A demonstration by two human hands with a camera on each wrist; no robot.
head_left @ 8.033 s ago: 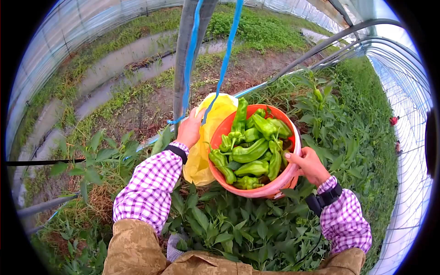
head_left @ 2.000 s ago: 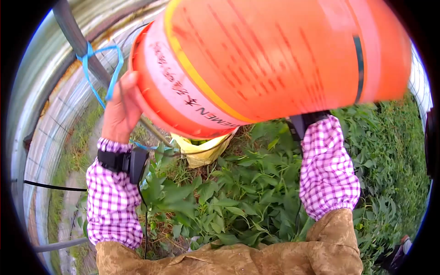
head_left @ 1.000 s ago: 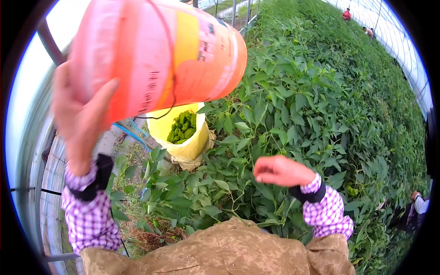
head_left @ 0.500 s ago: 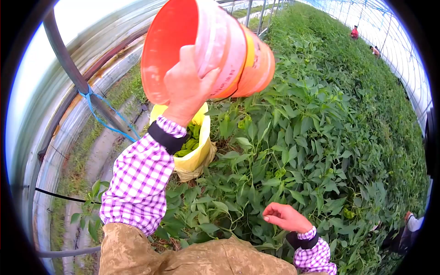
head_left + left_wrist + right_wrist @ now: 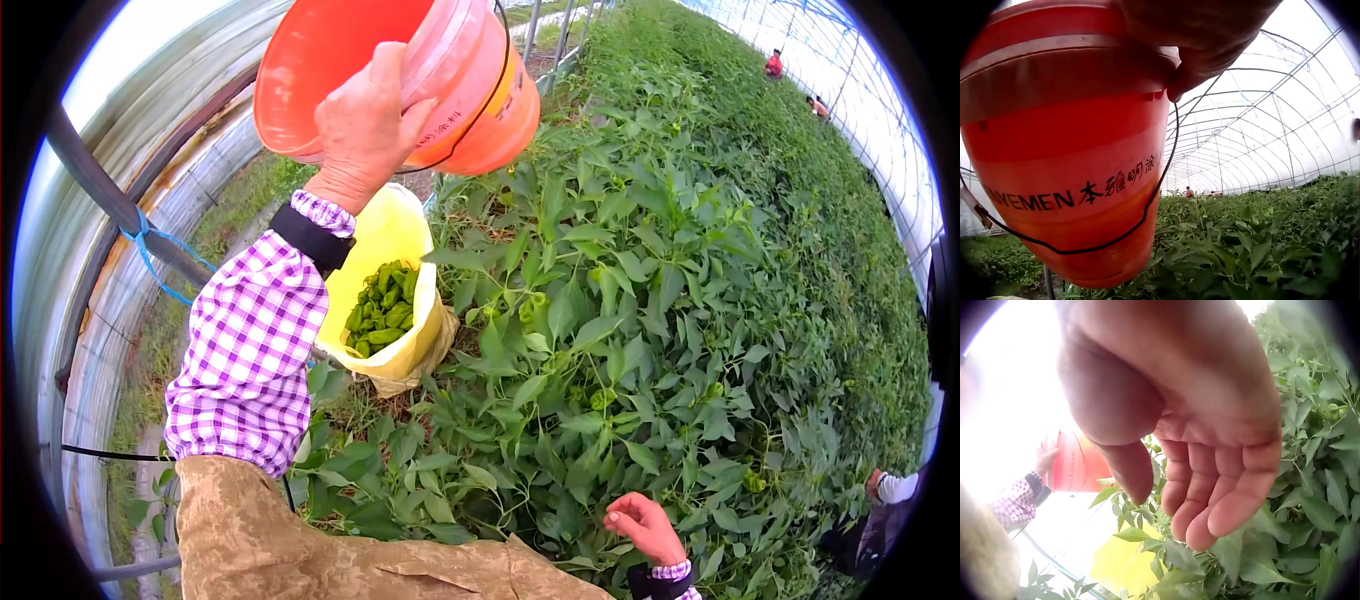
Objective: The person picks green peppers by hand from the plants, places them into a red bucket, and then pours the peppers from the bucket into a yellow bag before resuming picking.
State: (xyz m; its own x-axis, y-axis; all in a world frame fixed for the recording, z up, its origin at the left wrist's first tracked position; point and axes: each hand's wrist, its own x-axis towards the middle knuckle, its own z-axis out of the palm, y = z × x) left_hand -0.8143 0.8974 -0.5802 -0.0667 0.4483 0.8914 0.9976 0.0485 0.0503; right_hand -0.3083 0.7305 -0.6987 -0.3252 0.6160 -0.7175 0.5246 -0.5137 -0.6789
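My left hand (image 5: 362, 130) grips the rim of an orange-red bucket (image 5: 490, 110), held tilted in the air with its mouth toward the left. The part of the inside that shows holds nothing. In the left wrist view the bucket (image 5: 1079, 150) hangs from the hand, its thin wire handle (image 5: 1104, 245) drooping across the printed side. Below it stands a yellow sack (image 5: 428, 310), its top wide and a heap of green peppers (image 5: 382, 310) inside. My right hand (image 5: 645, 527) hangs low over the plants, fingers loosely curled around nothing, as the right wrist view also shows.
Dense pepper plants (image 5: 640, 330) fill the middle and right. At left a grey pole (image 5: 130, 205) with blue twine (image 5: 150, 262) slants before the plastic wall. A person in red (image 5: 774, 65) is far back; another person's hand (image 5: 876, 486) shows at lower right.
The peppers that filled the bucket are gone from it, and the sack holds a heap of peppers. My right hand has let go of the bucket and dropped low; my left swings it mouth leftward.
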